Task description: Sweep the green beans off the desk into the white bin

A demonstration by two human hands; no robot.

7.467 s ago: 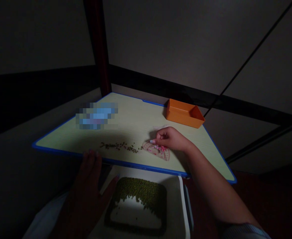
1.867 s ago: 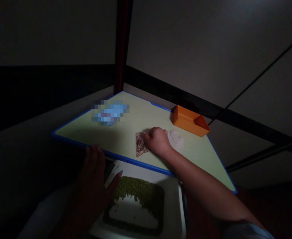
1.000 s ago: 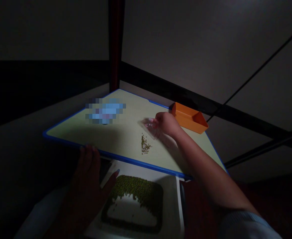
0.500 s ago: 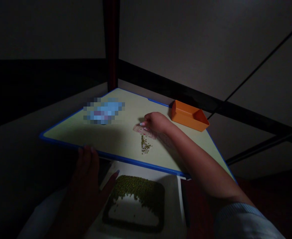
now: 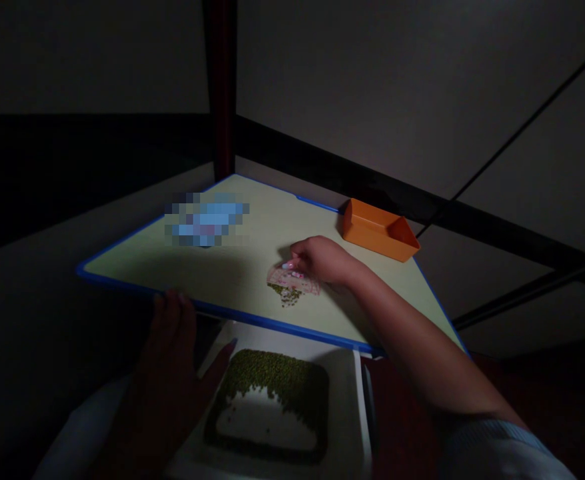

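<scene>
My right hand is closed, its fingertips pinching a flat, pinkish patterned piece that looks like paper or thin card. The piece lies low against the pale, blue-edged board. At its near edge is a small patch of green beans, partly covered by it. My left hand, in deep shadow, has its fingertips at the board's near edge and its thumb spread apart, by the left wall of a white tub. More green beans lie in the tub, heaped toward its far side, with the pale bottom showing.
An orange open tray stands at the board's far right edge. A blurred-out bluish item lies on the left part of the board. Panelled walls meet in a corner behind, with a dark red post.
My right hand has drawn the pinkish piece toward me, over the far part of the small bean patch. My left hand stays in place.
</scene>
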